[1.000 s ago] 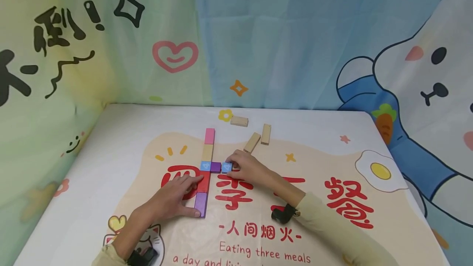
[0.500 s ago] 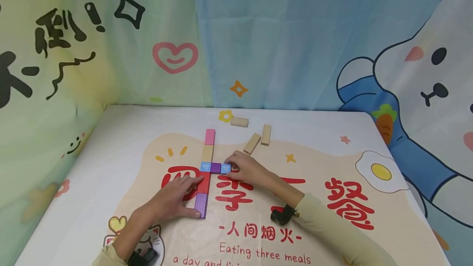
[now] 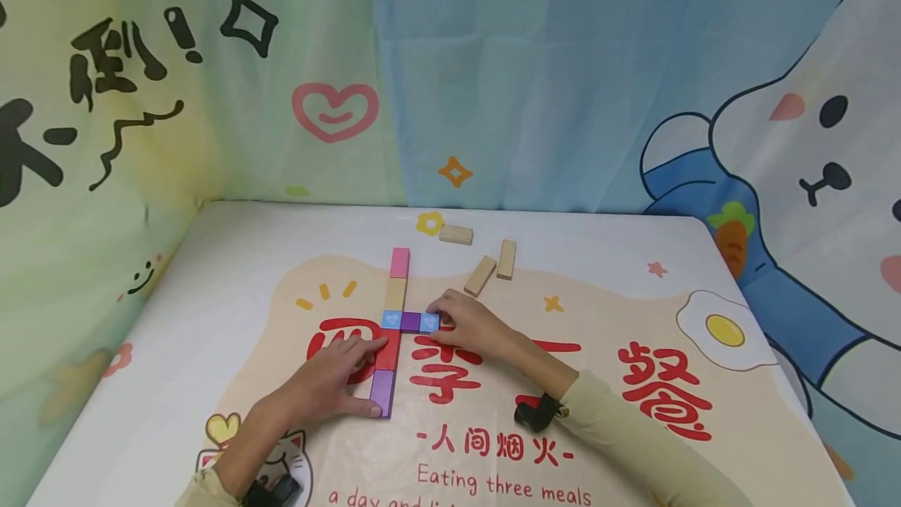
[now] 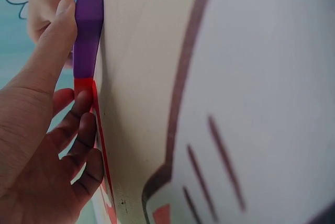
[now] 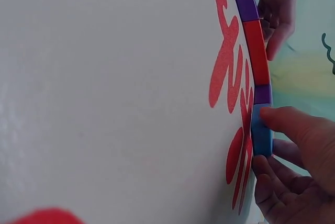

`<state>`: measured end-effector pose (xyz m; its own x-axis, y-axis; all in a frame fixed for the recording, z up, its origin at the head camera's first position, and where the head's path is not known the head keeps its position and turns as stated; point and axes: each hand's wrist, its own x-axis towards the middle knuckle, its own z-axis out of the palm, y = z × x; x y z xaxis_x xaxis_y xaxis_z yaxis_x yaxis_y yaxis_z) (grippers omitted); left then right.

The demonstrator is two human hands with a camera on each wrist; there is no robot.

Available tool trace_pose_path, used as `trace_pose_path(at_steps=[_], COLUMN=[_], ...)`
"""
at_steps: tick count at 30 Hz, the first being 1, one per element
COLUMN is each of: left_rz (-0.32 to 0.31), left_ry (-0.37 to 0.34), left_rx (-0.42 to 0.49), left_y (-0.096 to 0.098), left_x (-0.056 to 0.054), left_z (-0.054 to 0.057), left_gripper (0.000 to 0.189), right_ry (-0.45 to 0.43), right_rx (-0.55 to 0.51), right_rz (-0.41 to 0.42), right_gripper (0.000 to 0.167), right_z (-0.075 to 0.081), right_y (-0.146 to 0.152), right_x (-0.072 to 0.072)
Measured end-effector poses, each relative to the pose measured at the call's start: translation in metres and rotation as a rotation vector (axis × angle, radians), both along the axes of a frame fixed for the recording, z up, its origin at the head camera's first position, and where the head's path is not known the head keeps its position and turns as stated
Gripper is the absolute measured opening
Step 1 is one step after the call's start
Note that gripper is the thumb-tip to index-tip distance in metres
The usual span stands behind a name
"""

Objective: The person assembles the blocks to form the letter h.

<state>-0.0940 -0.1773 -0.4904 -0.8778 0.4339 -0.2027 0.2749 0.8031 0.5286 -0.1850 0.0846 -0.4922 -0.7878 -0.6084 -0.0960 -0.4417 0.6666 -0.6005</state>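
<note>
A column of flat blocks lies on the printed tabletop: pink [image 3: 400,262], plain wood [image 3: 396,293], light blue [image 3: 392,320], red [image 3: 387,352] and purple [image 3: 382,393]. From the blue one, a small dark purple block [image 3: 411,322] extends rightward, with a second light blue block [image 3: 428,323] against its end. My right hand [image 3: 473,325] pinches that second blue block [image 5: 261,132] between thumb and fingers. At the column's left side, my left hand [image 3: 317,382] touches the red block with a fingertip; its thumb [image 4: 64,17] rests against the purple block [image 4: 88,33].
Behind my right hand lie three loose plain wooden blocks, one tilted [image 3: 480,275], one nearly upright in view [image 3: 506,260] and one sideways [image 3: 456,235]. A printed curtain [image 3: 521,100] hangs along the table's far edge.
My right hand has slid the second light blue block slightly left, closing the small gap to the dark purple block. My left hand has stayed in place.
</note>
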Motion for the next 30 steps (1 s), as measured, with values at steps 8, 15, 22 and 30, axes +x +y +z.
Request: trace_pose_path(at_steps=[8, 15, 22, 30], left_rz=[-0.007, -0.005, -0.001, -0.001], left_ry=[0.010, 0.015, 0.018, 0.023], left_rx=[0.003, 0.005, -0.005, -0.005], left_y=[-0.001, 0.000, 0.000, -0.001], left_x=[0.001, 0.000, 0.000, 0.000], left_z=[-0.001, -0.001, -0.002, -0.002], left_gripper=[0.099, 0.099, 0.098, 0.099], right_ry=[0.004, -0.013, 0.002, 0.017], right_rx=[0.007, -0.038, -0.068, -0.087], right_rz=[-0.017, -0.044, -0.085, -0.082], right_gripper=[0.049, 0.048, 0.049, 0.049], right_z=[0.002, 0.011, 0.023, 0.027], right_y=[0.001, 0.006, 0.014, 0.021], right_x=[0.000, -0.006, -0.024, -0.044])
